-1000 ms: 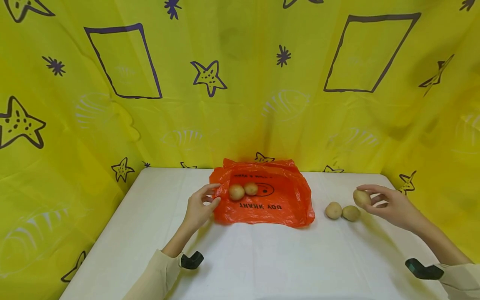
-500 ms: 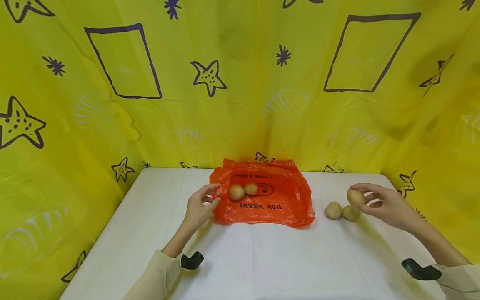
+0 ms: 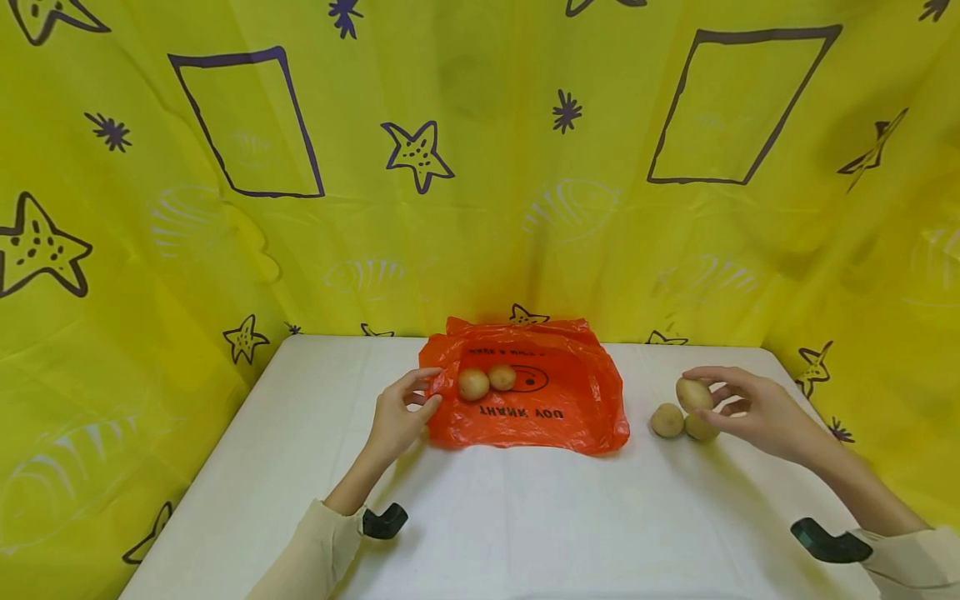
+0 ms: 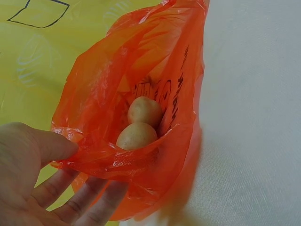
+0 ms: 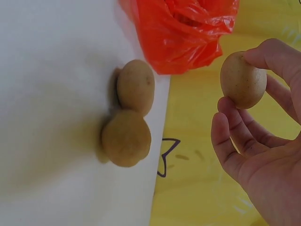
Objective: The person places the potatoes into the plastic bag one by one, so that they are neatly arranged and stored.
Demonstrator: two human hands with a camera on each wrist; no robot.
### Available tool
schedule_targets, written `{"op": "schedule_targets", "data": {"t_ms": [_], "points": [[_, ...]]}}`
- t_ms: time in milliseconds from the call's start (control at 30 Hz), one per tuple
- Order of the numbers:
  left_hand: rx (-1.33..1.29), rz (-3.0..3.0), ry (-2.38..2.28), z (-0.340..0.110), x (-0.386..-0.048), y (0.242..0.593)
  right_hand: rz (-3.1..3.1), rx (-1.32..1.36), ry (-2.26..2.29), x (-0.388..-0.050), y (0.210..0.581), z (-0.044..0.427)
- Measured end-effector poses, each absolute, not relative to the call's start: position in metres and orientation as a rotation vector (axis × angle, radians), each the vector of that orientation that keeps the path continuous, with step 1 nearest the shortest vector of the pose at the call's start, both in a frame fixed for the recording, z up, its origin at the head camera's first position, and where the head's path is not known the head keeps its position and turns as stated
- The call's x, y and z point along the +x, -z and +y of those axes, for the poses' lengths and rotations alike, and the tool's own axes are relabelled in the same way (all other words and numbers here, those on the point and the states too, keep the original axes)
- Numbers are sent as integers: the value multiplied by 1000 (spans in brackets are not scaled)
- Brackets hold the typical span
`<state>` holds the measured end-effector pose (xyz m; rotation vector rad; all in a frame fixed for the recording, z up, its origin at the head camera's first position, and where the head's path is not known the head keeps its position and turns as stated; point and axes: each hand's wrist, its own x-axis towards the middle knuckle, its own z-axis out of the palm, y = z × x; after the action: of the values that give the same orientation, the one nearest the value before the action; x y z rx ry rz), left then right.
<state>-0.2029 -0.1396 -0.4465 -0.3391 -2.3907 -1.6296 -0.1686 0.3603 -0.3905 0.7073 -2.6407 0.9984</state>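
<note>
The red plastic bag (image 3: pixel 540 425) lies with its mouth spread on the white table, and two potatoes (image 3: pixel 473 385) (image 4: pixel 137 136) rest touching inside it. My left hand (image 3: pixel 399 419) (image 4: pixel 51 183) pinches the bag's left edge, thumb inside and fingers beneath. To the right of the bag my right hand (image 3: pixel 761 417) (image 5: pixel 268 136) holds a potato (image 3: pixel 694 394) (image 5: pixel 242 80) between thumb and fingertips, above the table. Just under it two more potatoes (image 3: pixel 667 421) (image 5: pixel 126 138) lie side by side on the table; the head view shows one partly hidden behind the held potato and hand.
A white-covered table (image 3: pixel 570 525) spans the lower view. Behind it and along both sides hangs a yellow curtain (image 3: pixel 495 233) with star and fish drawings. Each wrist carries a dark device (image 3: pixel 384 521).
My right hand has moved left with its potato, from above the table's right part to over the two loose potatoes. The left hand and the bag have stayed put.
</note>
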Motion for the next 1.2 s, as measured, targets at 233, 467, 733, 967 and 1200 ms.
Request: {"op": "schedule_targets", "data": {"t_ms": [233,467,733,967,1200], "points": [[-332,-2390,1637,-140,-203,447,-2645,730,-985,-167,387,344],[-321,-2400,1635,-139,-202,445,-2619,780,-1027,-165,384,329],[-324,-2411,1622,-140,-202,446,-2648,762,-1090,-164,384,312],[-319,-2403,1631,-140,-202,446,-2620,842,-1140,-165,384,296],[-326,-2400,1636,-140,-202,447,-2589,893,-1187,-169,388,281]]}}
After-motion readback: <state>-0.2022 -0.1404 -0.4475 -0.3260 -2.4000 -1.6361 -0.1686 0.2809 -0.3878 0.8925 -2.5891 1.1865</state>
